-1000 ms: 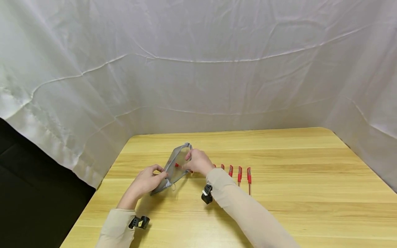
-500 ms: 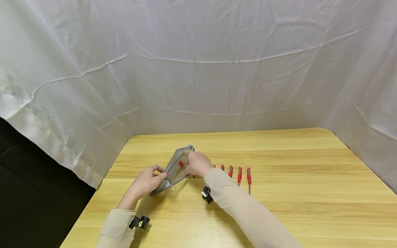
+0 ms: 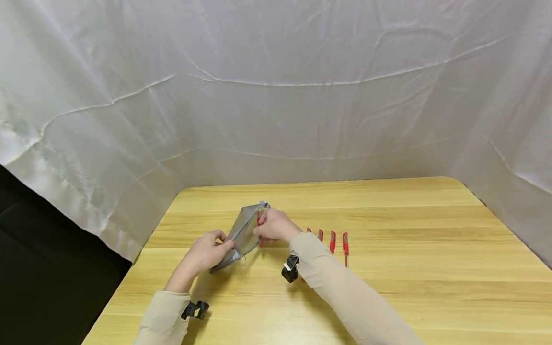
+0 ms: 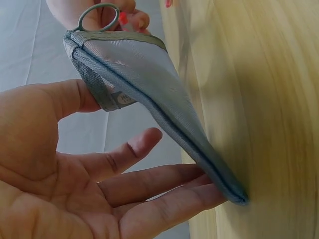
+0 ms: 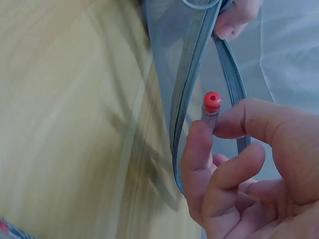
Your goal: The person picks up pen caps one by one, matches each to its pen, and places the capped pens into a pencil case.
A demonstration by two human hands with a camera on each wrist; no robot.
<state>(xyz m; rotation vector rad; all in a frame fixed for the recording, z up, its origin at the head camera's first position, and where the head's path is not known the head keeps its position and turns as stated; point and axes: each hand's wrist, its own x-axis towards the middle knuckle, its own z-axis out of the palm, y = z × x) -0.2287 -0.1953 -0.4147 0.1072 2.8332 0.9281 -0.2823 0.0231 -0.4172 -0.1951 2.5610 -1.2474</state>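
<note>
A grey mesh zipper pouch [image 3: 246, 230] stands tilted with its mouth spread toward the right. My left hand [image 3: 207, 251] holds its near rim between thumb and fingers; in the left wrist view, fingertips [image 4: 199, 181] also touch the pouch's lower side. At the mouth, my right hand [image 3: 278, 225] pinches a clear pen [image 5: 212, 102] with a red end, thumb against fingers. The pen's red end points toward the right wrist camera, and the hand hides most of its barrel. Some red also shows below the right fingers in the head view, too small to tell what it is.
Several red-capped pens [image 3: 346, 244] lie in a row right of the pouch, partly hidden by the right sleeve [image 3: 345, 292]. A ring [image 4: 99, 17] hangs from the pouch's zipper end. Pale cloth [image 3: 302, 120] rises behind the wooden table [image 3: 431, 239].
In the head view the red piece at the pouch mouth has shifted right and up and stands steeper by the right fingers. The right hand moved slightly; the left keeps its hold.
</note>
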